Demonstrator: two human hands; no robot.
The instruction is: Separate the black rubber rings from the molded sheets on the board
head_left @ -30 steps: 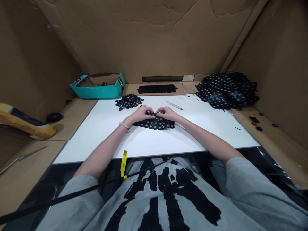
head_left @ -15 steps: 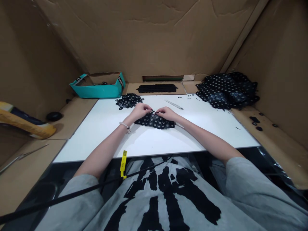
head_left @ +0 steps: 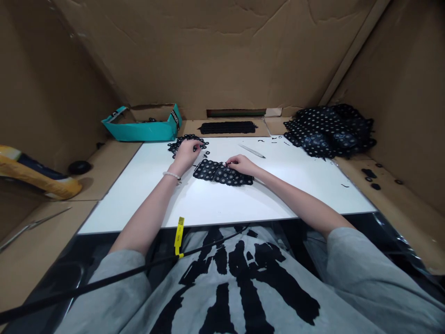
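A black panel of linked rings (head_left: 222, 173), with white showing through its holes, lies on the white board (head_left: 194, 204). At its upper edge my right hand (head_left: 241, 164) pinches it with thumb and fingertips. My left hand (head_left: 187, 152), wearing a pale beaded bracelet (head_left: 172, 175), is over the right part of a pile of loose black rings (head_left: 174, 147). Its fingers are drawn together; a dark bit shows at them, too small to tell from the pile. A few rings (head_left: 207, 153) lie just right of that hand.
A white pen-like tool (head_left: 252, 150) and black thread scraps lie behind my right hand. Behind the board are a teal box (head_left: 142, 132), black strips (head_left: 227, 127) and a heap of dotted black mesh (head_left: 328, 132). Scissors (head_left: 33, 225) lie left; cardboard walls surround the board.
My left hand has let go of the panel and moved left and back to the ring pile. The panel's left part now lies flatter. My right hand has stayed at the panel's edge.
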